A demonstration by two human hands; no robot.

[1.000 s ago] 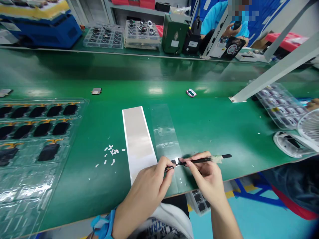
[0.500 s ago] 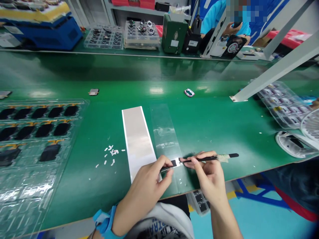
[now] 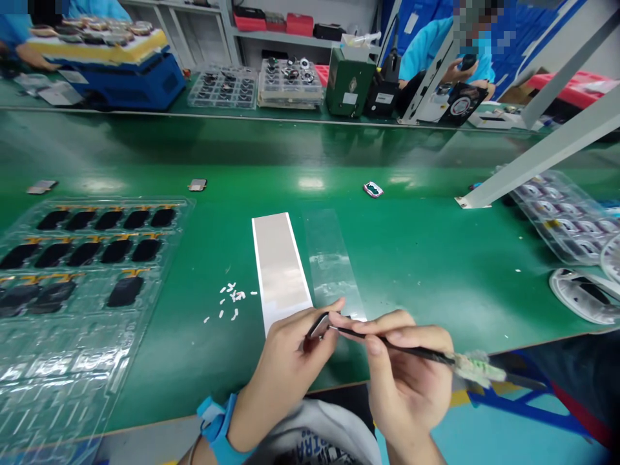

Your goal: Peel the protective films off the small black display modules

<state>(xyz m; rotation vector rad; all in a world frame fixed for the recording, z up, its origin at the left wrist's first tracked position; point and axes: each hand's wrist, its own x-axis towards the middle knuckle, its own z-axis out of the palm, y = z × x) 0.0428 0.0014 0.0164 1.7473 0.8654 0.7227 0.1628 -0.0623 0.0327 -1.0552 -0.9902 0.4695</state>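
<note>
My left hand point(image 3: 285, 368) pinches a small flat dark piece with a shiny edge point(image 3: 318, 326) between thumb and fingers. My right hand point(image 3: 407, 368) grips black tweezers point(image 3: 392, 343), their tip at that piece. Tape point(image 3: 477, 367) wraps the tweezers' far end. Just behind my hands lie a silvery-white strip point(image 3: 279, 271) and a clear film strip point(image 3: 332, 261), their near ends close to my fingers. Small white scraps point(image 3: 230, 300) are scattered left of the silvery strip.
A clear blister tray of black parts point(image 3: 92, 258) fills the left of the green bench point(image 3: 416, 245), and another tray point(image 3: 564, 219) lies at right under a white strut point(image 3: 542, 165). The bench's near edge runs below my hands. A person point(image 3: 450, 45) works at the far bench.
My hands have moved nearer the bench edge, and the small piece now tilts up in my left hand. The tweezers have swung, their taped end now pointing down to the right.
</note>
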